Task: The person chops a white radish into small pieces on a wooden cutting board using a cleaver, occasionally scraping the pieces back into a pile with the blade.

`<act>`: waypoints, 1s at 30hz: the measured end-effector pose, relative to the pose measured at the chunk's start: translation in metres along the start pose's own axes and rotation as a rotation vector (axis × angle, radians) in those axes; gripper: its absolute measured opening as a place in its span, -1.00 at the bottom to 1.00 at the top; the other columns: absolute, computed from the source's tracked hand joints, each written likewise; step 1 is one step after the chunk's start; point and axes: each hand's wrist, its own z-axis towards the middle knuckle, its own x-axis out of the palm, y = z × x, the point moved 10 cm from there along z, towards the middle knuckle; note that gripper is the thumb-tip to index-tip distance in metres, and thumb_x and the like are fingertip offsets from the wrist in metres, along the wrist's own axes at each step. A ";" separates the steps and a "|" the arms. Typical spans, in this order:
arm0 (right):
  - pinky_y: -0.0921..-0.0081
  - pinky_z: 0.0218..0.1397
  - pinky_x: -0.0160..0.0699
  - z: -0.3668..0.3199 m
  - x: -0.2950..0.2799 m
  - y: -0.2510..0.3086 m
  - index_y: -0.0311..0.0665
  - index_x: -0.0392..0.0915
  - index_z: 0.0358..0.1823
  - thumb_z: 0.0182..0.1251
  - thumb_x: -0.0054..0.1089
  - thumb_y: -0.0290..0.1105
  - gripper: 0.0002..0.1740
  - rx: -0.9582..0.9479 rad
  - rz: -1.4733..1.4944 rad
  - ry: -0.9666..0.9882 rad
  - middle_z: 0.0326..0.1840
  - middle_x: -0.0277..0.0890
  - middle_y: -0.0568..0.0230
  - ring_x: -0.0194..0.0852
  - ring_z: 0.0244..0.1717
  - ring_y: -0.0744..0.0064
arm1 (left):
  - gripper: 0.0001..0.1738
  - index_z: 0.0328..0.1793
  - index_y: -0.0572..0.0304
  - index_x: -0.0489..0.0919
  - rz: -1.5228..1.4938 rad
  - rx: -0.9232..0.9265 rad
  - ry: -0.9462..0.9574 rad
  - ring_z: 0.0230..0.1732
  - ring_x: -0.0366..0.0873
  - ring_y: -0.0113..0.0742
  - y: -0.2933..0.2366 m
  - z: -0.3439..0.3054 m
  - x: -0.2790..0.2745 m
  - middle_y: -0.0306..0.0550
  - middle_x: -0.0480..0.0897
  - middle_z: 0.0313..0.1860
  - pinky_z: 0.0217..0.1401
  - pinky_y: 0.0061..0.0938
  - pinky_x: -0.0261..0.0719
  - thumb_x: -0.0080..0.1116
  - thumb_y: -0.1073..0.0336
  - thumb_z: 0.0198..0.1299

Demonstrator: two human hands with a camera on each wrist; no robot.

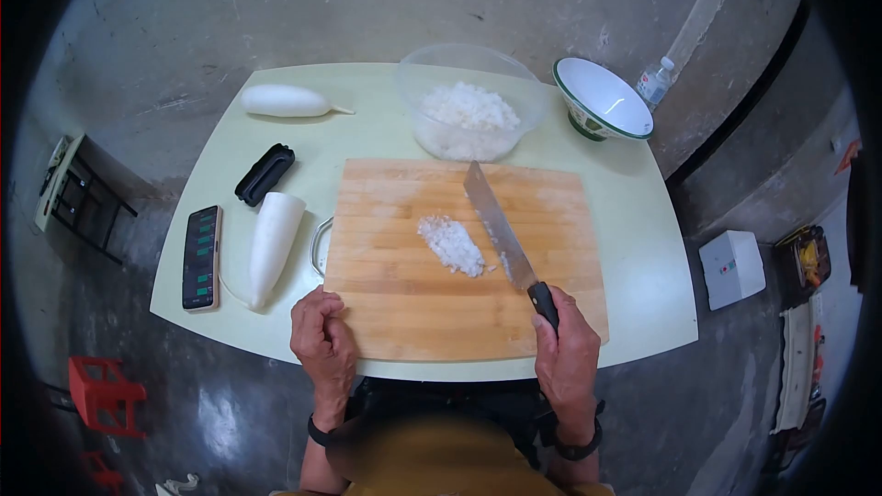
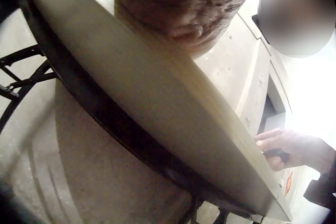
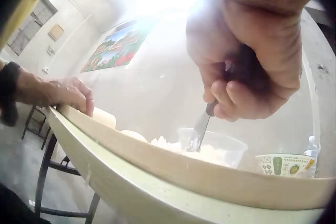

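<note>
My right hand (image 1: 567,354) grips the black handle of a kitchen knife (image 1: 501,228). Its broad blade slants up and left over the wooden cutting board (image 1: 404,312), bits of white stuck along it. Left of the blade lies a small heap of finely chopped white radish (image 1: 451,245). My left hand (image 1: 323,344) rests at the board's near left corner, fingers loosely bent; in the right wrist view this hand (image 3: 65,94) lies over the board's edge. Behind the board, a clear plastic bowl (image 1: 432,73) holds more chopped radish (image 1: 470,110).
A cut white radish (image 1: 276,239) lies left of the board, near a phone (image 1: 201,257) and a black case (image 1: 265,174). Another radish (image 1: 285,101) lies at the back left. A green-rimmed bowl (image 1: 602,96) and a bottle (image 1: 655,81) stand at the back right.
</note>
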 end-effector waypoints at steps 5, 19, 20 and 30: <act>0.24 0.01 0.63 0.002 0.005 0.014 -0.41 0.47 0.22 0.36 0.18 -0.58 -0.60 0.058 0.207 0.084 0.00 0.61 -0.15 0.64 -0.03 -0.15 | -0.66 -0.25 0.34 0.58 0.012 -0.028 0.015 -0.04 0.66 0.04 0.000 0.000 0.000 0.06 0.65 -0.24 0.18 -0.19 0.64 -0.13 0.79 -0.04; 0.23 -0.16 0.57 0.012 0.027 0.014 -0.38 0.45 0.22 0.40 0.15 -0.55 -0.62 0.088 0.235 0.204 -0.15 0.57 -0.12 0.60 -0.22 -0.15 | -0.67 -0.25 0.34 0.57 -0.004 0.002 -0.005 -0.05 0.66 0.04 0.000 0.000 0.000 0.07 0.65 -0.23 0.18 -0.20 0.64 -0.13 0.79 -0.02; 0.24 -0.17 0.58 0.011 0.021 0.019 -0.37 0.45 0.23 0.39 0.16 -0.56 -0.61 0.042 0.239 0.157 -0.14 0.58 -0.09 0.60 -0.23 -0.14 | -0.67 -0.25 0.34 0.57 -0.003 -0.002 -0.005 -0.05 0.66 0.04 0.000 0.000 -0.001 0.07 0.65 -0.23 0.18 -0.20 0.64 -0.13 0.79 -0.02; 0.24 -0.20 0.64 0.010 0.019 0.022 -0.35 0.49 0.22 0.30 0.26 -0.56 -0.57 -0.145 0.059 0.028 -0.10 0.61 -0.05 0.67 -0.17 -0.04 | -0.66 -0.24 0.33 0.59 0.012 -0.023 0.015 -0.04 0.66 0.04 0.001 0.000 -0.002 0.07 0.66 -0.23 0.17 -0.19 0.64 -0.12 0.79 -0.04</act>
